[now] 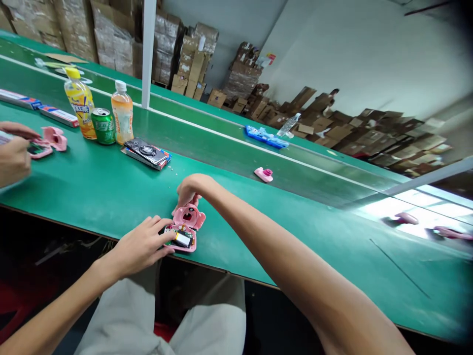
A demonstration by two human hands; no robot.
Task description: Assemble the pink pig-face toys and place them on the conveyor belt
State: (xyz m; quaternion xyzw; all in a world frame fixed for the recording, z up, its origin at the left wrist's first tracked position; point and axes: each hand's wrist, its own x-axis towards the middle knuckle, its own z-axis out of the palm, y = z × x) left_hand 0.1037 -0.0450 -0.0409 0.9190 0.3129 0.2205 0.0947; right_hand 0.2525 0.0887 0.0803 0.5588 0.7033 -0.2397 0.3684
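Green bench [92, 197], pink casing [188, 215] partly under left hand [142, 244]

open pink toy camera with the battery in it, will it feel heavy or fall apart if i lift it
The pink toy camera shell looks like thin moulded plastic, so probably light and fairly stiff. The battery may weight it to one side. The exposed circuit board could shift if tipped, and the pig-face half may come loose; its join is hidden.

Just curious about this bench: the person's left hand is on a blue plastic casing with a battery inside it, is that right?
Not quite: the head view shows that the plastic casing under the left hand is pink, not blue. The battery is inside it, as you said.
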